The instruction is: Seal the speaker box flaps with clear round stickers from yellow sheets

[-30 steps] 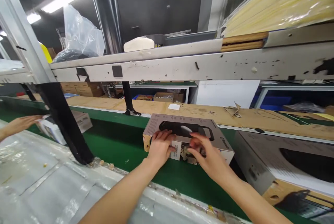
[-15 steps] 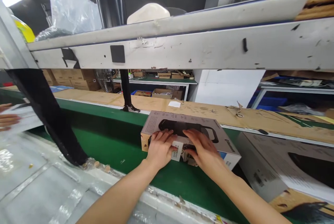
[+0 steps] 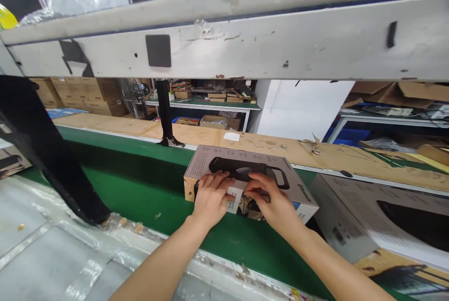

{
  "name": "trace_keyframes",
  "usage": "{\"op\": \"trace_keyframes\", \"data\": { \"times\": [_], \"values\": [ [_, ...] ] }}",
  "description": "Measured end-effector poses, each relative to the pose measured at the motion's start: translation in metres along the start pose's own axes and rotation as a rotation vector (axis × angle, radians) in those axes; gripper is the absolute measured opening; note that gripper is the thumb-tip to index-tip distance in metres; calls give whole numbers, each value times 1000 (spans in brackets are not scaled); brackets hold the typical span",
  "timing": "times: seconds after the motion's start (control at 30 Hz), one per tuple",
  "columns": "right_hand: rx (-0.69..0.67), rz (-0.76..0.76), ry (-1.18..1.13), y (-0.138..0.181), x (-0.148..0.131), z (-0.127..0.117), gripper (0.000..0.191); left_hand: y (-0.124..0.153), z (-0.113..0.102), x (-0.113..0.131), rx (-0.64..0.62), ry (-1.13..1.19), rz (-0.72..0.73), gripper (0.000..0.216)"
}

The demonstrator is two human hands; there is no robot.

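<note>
A printed retail box (image 3: 245, 152) lies on the green conveyor belt, a dark handled device pictured on its top. A white label (image 3: 234, 202) with small print sits over the box's near top edge. My left hand (image 3: 211, 197) grips that edge, its fingers bent over the top and the thumb against the label on the front side. At the label's right end, my right hand (image 3: 271, 198) holds thumb and index finger pinched together, apparently on the label; the exact contact is small. Its other fingers rest curled over the top of the box.
A second, similar box (image 3: 351, 217) stands close on the right. Above runs a white shelf beam (image 3: 224, 53), with a black-wrapped post (image 3: 52, 151) at the left. Behind the green belt (image 3: 140, 184) is a cardboard-covered ledge (image 3: 206, 136). Another box (image 3: 12, 161) shows at far left.
My right hand's fingers have drawn together into a pinch by the label. My left hand stays on the box. The other person's hand at far left has left the view, and the camera has shifted.
</note>
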State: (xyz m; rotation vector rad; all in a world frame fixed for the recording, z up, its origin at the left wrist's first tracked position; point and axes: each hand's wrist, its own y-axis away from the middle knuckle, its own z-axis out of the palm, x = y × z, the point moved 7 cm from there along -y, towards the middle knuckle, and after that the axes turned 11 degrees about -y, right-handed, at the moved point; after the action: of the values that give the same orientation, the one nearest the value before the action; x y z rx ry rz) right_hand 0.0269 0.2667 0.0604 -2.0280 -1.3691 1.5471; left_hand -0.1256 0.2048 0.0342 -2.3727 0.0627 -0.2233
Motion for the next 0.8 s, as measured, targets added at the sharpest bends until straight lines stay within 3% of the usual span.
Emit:
{"op": "trace_keyframes", "data": {
  "times": [0.17, 0.43, 0.57, 0.67, 0.8],
  "values": [
    [42, -173, 74, 12, -8, 4, 15, 1, 0, -4, -16, 18, -12, 42],
    [214, 91, 35, 6, 8, 4, 26, 2, -1, -10, -20, 30, -22, 43],
    [343, 65, -65, 3, 5, -1, 41, 2, -2, -12, -22, 41, -40, 43],
    [191, 135, -6, -9, 9, 8, 64, 2, -3, -13, -15, 37, -46, 43],
    [-106, 437, 134, -34, 27, 19, 70, 2, -5, -17, -18, 32, -55, 43]
  ]
}}
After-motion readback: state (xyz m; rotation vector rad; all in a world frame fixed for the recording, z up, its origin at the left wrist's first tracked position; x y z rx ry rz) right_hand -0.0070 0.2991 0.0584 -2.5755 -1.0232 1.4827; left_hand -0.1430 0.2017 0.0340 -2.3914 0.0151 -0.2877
